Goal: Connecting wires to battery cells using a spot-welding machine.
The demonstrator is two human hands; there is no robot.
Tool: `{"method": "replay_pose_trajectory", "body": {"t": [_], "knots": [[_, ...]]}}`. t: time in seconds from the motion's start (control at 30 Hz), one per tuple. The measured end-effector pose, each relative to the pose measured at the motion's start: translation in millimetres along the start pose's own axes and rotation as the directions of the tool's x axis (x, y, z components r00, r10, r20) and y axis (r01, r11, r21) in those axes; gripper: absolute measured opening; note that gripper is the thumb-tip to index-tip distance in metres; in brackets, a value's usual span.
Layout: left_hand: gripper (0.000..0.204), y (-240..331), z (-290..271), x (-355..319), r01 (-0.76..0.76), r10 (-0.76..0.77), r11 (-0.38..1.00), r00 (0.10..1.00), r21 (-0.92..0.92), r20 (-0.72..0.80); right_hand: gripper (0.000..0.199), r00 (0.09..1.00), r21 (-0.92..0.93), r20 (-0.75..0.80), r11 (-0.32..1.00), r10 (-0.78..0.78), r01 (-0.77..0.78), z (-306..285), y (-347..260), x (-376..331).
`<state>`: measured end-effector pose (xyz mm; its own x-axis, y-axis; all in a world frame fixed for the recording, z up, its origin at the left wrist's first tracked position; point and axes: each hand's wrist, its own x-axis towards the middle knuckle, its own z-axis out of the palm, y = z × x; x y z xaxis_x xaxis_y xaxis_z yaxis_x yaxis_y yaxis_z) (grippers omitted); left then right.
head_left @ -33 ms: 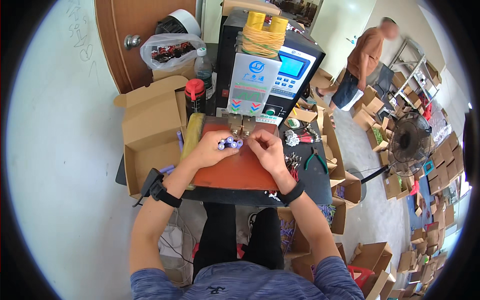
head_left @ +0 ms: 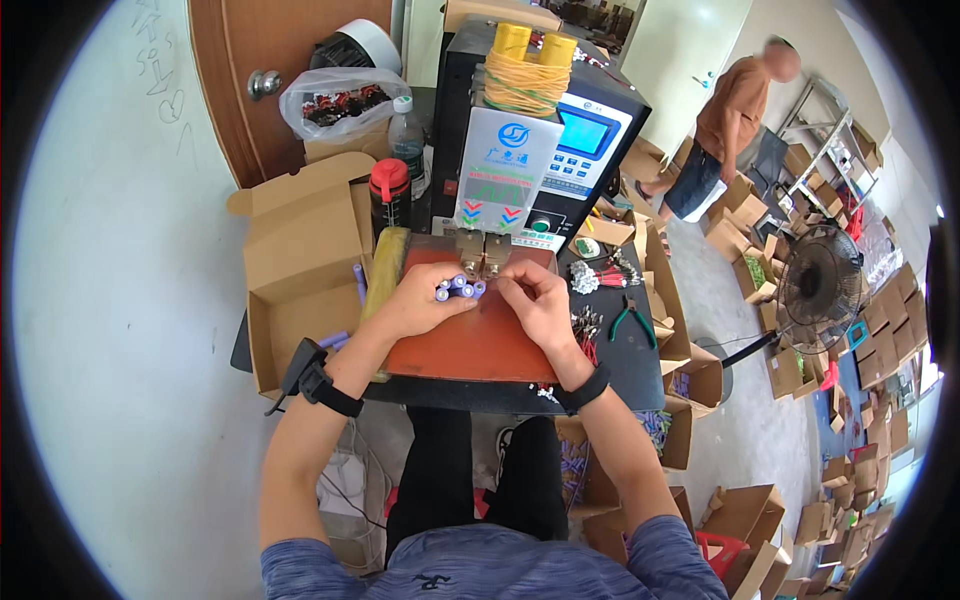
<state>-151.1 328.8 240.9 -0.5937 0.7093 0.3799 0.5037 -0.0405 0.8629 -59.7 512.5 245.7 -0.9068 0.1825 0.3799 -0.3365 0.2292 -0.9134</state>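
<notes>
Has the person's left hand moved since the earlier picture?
No: the left hand, holding purple cylinders, shows no visible shift against the machine.

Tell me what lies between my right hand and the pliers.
A bunch of red wire leads lies between your right hand and the green-handled pliers, seen in the head view.

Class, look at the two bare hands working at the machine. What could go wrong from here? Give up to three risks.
1. Both the left hand and right hand are bare and close to the metal tips, so fingers might get pinched or hurt.
2. The left hand holds several purple cylinders at once; one could slip.
3. Red wires lie beside the right wrist and might get snagged.
</notes>
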Motion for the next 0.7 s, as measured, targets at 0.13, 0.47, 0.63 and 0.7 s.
{"method": "replay_pose_trajectory", "body": {"t": [0.13, 0.47, 0.63, 0.7], "knots": [[0.017, 0, 4, -2, -0.022, 0.022, 1.0, 0.999, 0.005, -0.035, 0.004, 0.998, -0.005, -0.044, 0.999, -0.047, 0.046, 3, 1, -6], [0.015, -4, -1, 0, 0.007, -0.006, 1.0, 0.999, 0.016, -0.033, 0.007, 0.925, -0.441, -0.005, 0.831, -0.381, 0.339, 7, -16, -4], [0.015, -4, 0, 0, 0.003, -0.001, 0.999, 0.999, 0.035, -0.037, 0.007, 0.93, -0.454, -0.01, 0.83, -0.367, 0.323, 8, -13, -3], [0.015, -5, 0, 0, 0.013, -0.012, 0.999, 0.999, 0.031, -0.034, 0.007, 0.929, -0.462, -0.005, 0.825, -0.369, 0.325, 8, -14, -3]]}}
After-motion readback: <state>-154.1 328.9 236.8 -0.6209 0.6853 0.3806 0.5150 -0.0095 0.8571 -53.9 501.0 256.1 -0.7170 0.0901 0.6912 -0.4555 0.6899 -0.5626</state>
